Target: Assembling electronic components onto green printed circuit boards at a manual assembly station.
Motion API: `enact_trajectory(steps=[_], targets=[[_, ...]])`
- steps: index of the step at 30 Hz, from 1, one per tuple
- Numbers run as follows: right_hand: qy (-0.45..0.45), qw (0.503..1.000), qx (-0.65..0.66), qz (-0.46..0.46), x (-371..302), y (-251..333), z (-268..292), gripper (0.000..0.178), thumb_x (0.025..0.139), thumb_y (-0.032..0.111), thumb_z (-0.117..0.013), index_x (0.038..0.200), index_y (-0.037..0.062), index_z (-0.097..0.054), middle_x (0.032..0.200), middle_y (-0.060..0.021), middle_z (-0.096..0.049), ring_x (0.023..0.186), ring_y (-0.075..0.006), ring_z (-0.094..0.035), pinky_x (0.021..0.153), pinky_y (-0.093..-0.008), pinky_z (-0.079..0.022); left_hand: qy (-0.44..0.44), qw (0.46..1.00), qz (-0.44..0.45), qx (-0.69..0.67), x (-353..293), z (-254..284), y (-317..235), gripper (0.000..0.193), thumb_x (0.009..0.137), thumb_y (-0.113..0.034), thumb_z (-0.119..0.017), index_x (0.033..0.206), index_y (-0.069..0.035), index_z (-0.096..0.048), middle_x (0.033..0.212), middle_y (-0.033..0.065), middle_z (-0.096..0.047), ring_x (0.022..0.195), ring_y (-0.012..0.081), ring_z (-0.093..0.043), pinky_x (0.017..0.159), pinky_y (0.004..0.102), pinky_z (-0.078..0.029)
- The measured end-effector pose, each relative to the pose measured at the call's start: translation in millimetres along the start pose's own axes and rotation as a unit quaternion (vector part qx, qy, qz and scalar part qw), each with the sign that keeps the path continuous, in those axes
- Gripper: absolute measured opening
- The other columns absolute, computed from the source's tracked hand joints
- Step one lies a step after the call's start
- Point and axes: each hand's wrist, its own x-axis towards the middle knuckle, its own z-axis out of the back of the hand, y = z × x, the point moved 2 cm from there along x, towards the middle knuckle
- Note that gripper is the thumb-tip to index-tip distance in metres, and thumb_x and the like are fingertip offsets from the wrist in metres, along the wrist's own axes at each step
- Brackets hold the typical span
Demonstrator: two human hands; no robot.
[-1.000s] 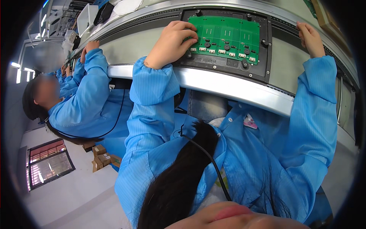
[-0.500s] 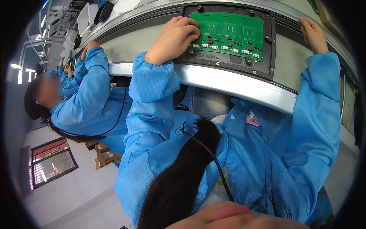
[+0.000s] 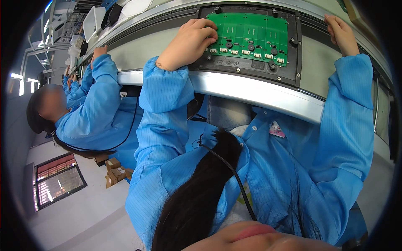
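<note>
A green circuit board point(image 3: 259, 31) with white connectors and round black parts lies in a black tray-like fixture point(image 3: 226, 63). At its left edge is my left hand point(image 3: 187, 44), fingers bent and closed on the board's rim; the fingertips are partly hidden. To the right, apart from the board, my right hand point(image 3: 342, 34) is raised by the far rail. Its fingers are curled together, and whatever they may hold is too small or hidden to name.
The fixture rests on a conveyor with a silver front rail point(image 3: 259, 88) and a dark far track point(image 3: 312, 21). A co-worker in a blue smock point(image 3: 90, 113) sits to the left. A white bin point(image 3: 93, 21) stands at the far left, cardboard boxes point(image 3: 115, 172) on the floor.
My right hand has shifted slightly left and up. My left hand stays at the board's edge. The co-worker's hand has changed its pose a little.
</note>
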Motion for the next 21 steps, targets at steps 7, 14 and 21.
enact_trajectory(steps=[7, 14, 21], targets=[[-0.015, 1.0, -0.01, 0.003, -5, 5, -4, 0.029, 0.09, 0.039, -0.056, 0.091, 0.0106, -0.063, 0.059, 0.0077, -0.042, 0.05, -0.0005, -0.033, 0.045, -0.0162, -0.023, 0.009, 1.0, 0.003, -0.012, 1, -1, -3, 0.009, 0.084, -0.012, -0.059, 0.085, -0.006, -0.066, 0.108, 0.0042, -0.059, 0.099, 0.0259, -0.053, 0.09, 0.0354, -0.042], [-0.006, 1.0, -0.011, -0.002, -4, 5, -3, 0.029, 0.09, 0.039, -0.055, 0.092, 0.0103, -0.063, 0.059, 0.0076, -0.043, 0.05, -0.0005, -0.033, 0.045, -0.0159, -0.023, 0.005, 0.999, -0.002, 0.034, 3, 0, -10, 0.009, 0.083, -0.012, -0.06, 0.084, -0.007, -0.067, 0.108, 0.0031, -0.059, 0.1, 0.0241, -0.053, 0.093, 0.0357, -0.039], [-0.015, 1.0, -0.006, 0.0, -6, 7, -2, 0.029, 0.09, 0.038, -0.055, 0.091, 0.01, -0.063, 0.06, 0.0076, -0.043, 0.05, -0.0005, -0.033, 0.045, -0.0159, -0.023, -0.017, 0.991, -0.043, 0.128, 7, 9, -25, 0.008, 0.078, -0.014, -0.064, 0.081, -0.009, -0.069, 0.108, 0.0004, -0.058, 0.101, 0.021, -0.052, 0.097, 0.0361, -0.035]])
